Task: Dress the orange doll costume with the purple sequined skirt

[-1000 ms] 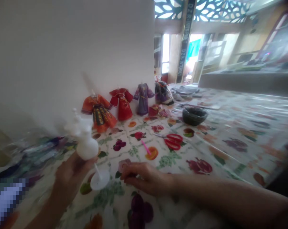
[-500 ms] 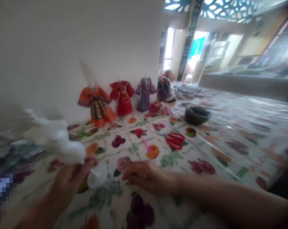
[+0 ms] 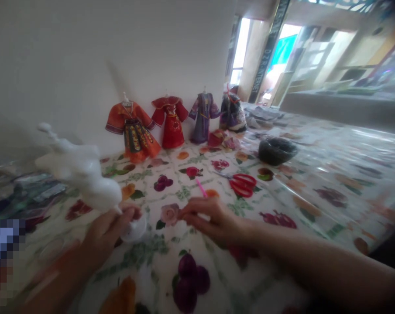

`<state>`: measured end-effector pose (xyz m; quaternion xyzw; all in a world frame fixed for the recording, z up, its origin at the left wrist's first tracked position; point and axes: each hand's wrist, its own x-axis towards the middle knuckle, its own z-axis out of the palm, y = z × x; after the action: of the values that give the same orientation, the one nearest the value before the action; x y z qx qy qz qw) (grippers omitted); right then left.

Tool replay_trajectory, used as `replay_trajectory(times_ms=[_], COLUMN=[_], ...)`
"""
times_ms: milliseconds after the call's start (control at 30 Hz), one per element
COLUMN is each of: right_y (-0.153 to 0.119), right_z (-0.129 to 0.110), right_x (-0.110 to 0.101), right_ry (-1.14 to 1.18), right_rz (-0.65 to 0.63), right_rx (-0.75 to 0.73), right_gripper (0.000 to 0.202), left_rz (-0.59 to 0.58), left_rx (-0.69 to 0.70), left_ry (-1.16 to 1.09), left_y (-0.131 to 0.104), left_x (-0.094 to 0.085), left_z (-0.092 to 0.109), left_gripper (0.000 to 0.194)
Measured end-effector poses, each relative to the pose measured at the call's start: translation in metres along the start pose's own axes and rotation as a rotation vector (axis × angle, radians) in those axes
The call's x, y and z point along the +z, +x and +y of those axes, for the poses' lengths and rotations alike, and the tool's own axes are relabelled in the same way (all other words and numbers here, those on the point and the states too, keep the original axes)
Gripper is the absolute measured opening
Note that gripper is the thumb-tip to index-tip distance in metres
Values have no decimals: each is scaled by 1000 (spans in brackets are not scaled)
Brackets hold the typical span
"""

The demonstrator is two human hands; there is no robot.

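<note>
My left hand is closed around the lower end of a small white mannequin, a doll-size dress form with a thin neck post. The form leans up and to the left, and its round translucent base shows just past my fingers. My right hand hovers low over the tablecloth with thumb and fingers pinched together. What they hold, if anything, I cannot make out. Just beyond that hand lies a pink stick-like tool, and farther off a pair of red-handled scissors.
Against the wall stand an orange miniature dress, a red one and a purple robe, with a dark bundle beside them. A dark bowl sits to the right. Clear plastic packaging lies at left on the fruit-print cloth.
My right hand has moved slightly right and up, now nearer the pink stick. The left hand and mannequin have shifted a little to the right. The camera view has tilted slightly.
</note>
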<state>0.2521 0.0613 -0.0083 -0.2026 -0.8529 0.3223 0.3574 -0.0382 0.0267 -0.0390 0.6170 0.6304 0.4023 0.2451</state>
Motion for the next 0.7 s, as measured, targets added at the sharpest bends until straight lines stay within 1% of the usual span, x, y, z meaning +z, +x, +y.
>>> replay_trajectory(times_ms=[67, 133, 200, 267, 367, 433, 567, 700], right_y=[4, 8, 10, 11, 10, 8, 7, 8], right_z=[4, 12, 24, 38, 57, 65, 72, 75], right_x=[-13, -24, -30, -32, -30, -29, -28, -28], right_ry=[-65, -110, -109, -121, -220, -290, -358, -397], right_rz=[137, 259, 321, 319, 240, 197, 208, 195], right_rx=[59, 168, 246, 285, 341, 378, 403, 397], right_gripper=[22, 22, 24, 25, 19, 14, 11, 20], left_rz=[-9, -48, -79, -106, -128, -134, -142, -141], left_rx=[-38, -48, -31, -23, -7, -10, -66, -93], left_ry=[-55, -80, -70, -61, -54, -55, -96, -66], left_y=[-1, -1, -1, -1, -1, -2, -4, -2], left_x=[0, -1, -3, -4, -4, -3, -1, -3], left_z=[2, 4, 5, 6, 6, 7, 6, 7], left_gripper=[36, 33, 31, 31, 31, 30, 31, 35])
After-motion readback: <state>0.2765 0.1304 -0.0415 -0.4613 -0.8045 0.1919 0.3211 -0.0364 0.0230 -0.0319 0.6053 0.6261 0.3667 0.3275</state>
